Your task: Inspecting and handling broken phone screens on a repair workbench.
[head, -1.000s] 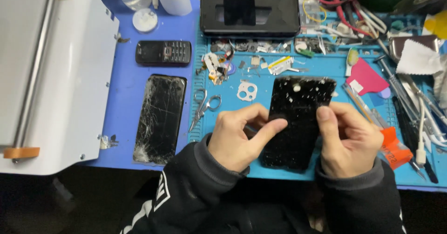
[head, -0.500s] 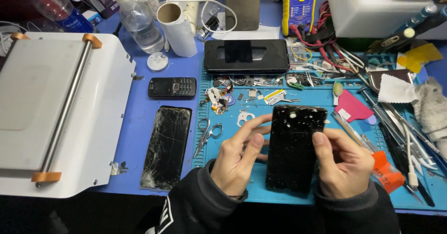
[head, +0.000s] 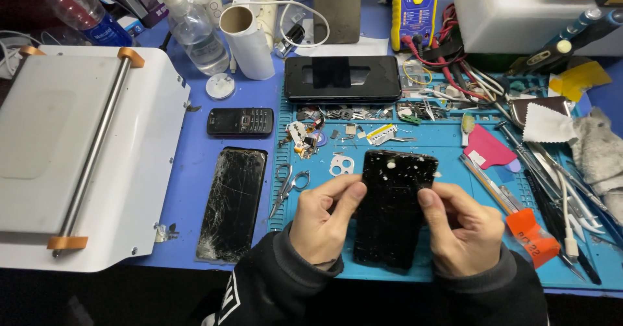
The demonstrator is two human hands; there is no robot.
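A cluttered repair bench (head: 195,170) with a blue top, seen from above; a ribbed blue work mat (head: 454,248) covers its right half. At the centre of the mat lies a black phone panel (head: 392,209), long axis running away from the person, its dark face speckled with pale flecks and crumbs. The left hand (head: 321,225) presses on the panel's left edge, thumb laid against the side; the right hand (head: 464,229) meets the right edge with thumb and curled fingers. Each grip is closed on the panel's rim, pinching it from either side, and the panel appears to rest on the mat rather than being lifted.

To the left, off the mat, a second phone screen (head: 233,203) lies face up, its glass badly cracked. Beyond it sits a small black keypad phone (head: 240,121). A white machine with a steel roller bar (head: 91,151) fills the left side. A black slab-shaped device (head: 342,78) rests at the mat's far edge. Small scissors (head: 289,186), loose metal brackets and screws (head: 341,165) are scattered between.

Judged from this state, the work is at a middle stage: the panel is apart from any phone body, parts are already removed and spread about, while the flecks left on the panel suggest cleaning is unfinished and no reassembly is visible.
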